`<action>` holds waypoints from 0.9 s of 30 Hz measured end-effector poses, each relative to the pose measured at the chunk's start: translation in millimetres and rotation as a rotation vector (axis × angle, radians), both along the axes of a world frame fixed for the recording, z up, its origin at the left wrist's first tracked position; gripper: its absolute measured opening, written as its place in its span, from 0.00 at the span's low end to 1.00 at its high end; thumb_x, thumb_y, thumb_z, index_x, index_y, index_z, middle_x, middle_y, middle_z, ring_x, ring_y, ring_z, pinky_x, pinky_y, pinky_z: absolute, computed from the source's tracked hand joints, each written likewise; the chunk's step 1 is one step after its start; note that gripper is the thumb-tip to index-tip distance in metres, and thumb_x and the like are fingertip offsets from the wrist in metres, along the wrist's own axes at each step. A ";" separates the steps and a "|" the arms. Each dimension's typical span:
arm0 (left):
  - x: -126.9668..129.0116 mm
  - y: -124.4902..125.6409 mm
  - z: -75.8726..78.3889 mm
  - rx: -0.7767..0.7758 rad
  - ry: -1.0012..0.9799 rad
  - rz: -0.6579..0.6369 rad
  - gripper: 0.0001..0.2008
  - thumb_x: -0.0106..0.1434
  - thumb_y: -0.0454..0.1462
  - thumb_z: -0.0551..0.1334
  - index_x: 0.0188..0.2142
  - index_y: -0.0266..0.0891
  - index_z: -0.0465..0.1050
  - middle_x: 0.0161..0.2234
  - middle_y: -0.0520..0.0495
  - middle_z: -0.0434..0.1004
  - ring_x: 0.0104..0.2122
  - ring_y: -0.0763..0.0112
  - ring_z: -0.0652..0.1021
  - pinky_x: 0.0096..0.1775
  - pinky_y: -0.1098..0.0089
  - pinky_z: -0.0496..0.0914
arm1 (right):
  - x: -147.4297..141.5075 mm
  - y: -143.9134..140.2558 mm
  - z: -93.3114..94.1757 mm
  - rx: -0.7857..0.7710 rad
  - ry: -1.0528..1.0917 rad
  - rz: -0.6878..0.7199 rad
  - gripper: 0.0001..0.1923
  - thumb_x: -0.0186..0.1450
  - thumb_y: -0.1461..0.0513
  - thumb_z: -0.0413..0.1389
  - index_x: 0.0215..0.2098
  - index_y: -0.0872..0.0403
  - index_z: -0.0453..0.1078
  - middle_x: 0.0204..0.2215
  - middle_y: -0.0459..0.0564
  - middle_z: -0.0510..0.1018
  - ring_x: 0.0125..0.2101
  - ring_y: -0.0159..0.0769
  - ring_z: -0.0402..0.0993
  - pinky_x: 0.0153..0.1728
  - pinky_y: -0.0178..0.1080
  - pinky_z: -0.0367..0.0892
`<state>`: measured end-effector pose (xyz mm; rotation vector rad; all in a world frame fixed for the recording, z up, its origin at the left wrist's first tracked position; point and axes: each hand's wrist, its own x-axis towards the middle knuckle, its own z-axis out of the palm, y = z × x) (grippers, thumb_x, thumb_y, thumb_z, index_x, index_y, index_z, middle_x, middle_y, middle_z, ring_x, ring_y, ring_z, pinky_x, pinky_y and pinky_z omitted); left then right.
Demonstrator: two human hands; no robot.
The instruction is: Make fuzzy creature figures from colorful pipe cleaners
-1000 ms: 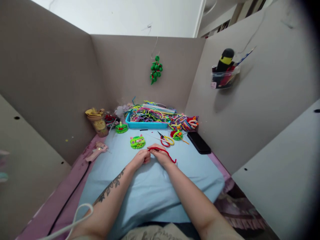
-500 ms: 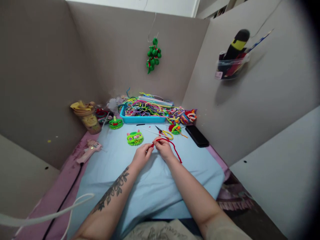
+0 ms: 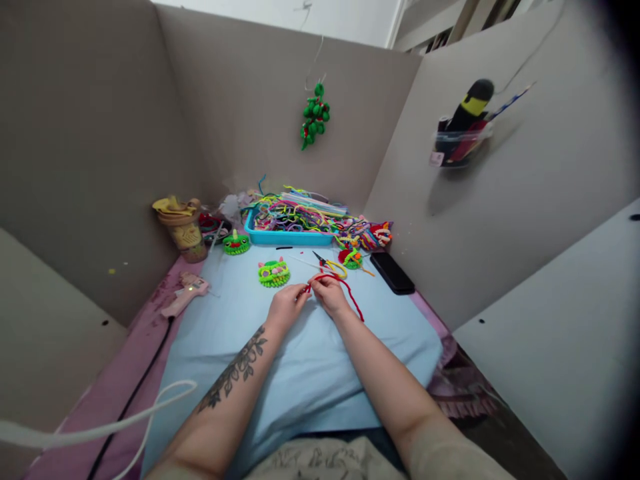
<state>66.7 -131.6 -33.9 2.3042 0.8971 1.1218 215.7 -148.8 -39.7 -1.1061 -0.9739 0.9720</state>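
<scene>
Clearly the work sits between the two hands: the left hand [image 3: 286,308] and the right hand [image 3: 330,294] meet over the light blue cloth [image 3: 300,373], both pinching a red pipe cleaner [image 3: 350,293]. The left fingertips are pressed together on its near end, the right fingers are closed on it just beside them, and the free length arcs up over the right hand and trails down past the right wrist onto the cloth.

The grip is small and close — so the likeliest slip, as I judge it, is the fuzzy wire twisting out of the left pinch if the right hand turns or pulls harder than the left can hold. A sharp bend in the wrong place would probably stay kinked. The wire's cut end may also prick a fingertip; I cannot tell from here how that end lies.

The loose tail is another hazard: it lies near the scissors [image 3: 330,265] with yellow and red handles and the small red and green piece [image 3: 351,257] beyond them, and a sweep of the right wrist could drag it into either. The green finished piece [image 3: 273,273] sits just beyond the left hand, close enough to be nudged. The glue gun [image 3: 185,293] at the left edge, the blue tray [image 3: 285,237] of pipe cleaners and the black phone [image 3: 399,273] lie well apart — less likely to interfere.
</scene>
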 end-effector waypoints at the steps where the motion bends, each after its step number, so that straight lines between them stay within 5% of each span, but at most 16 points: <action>1: 0.8 0.4 -1.1 0.021 0.017 0.003 0.11 0.62 0.38 0.57 0.42 0.39 0.74 0.38 0.42 0.79 0.37 0.63 0.77 0.42 0.65 0.69 | -0.3 0.1 0.4 0.002 0.018 0.003 0.15 0.49 0.52 0.63 0.25 0.54 0.70 0.13 0.38 0.61 0.15 0.26 0.52 0.18 0.32 0.48; 14: 8.2 2.3 -7.7 0.179 0.124 0.061 0.10 0.63 0.37 0.57 0.42 0.36 0.72 0.37 0.42 0.79 0.36 0.66 0.77 0.40 0.67 0.70 | -2.4 2.9 -0.7 0.026 0.210 0.031 0.13 0.47 0.55 0.65 0.23 0.56 0.71 0.12 0.39 0.63 0.15 0.24 0.52 0.17 0.31 0.45; 27: 7.0 2.4 -2.8 0.100 0.132 0.069 0.13 0.66 0.38 0.53 0.40 0.34 0.75 0.34 0.39 0.79 0.35 0.63 0.78 0.39 0.67 0.69 | -2.7 3.3 1.9 -0.019 0.185 0.072 0.16 0.50 0.52 0.63 0.26 0.58 0.73 0.10 0.38 0.60 0.13 0.23 0.50 0.17 0.32 0.42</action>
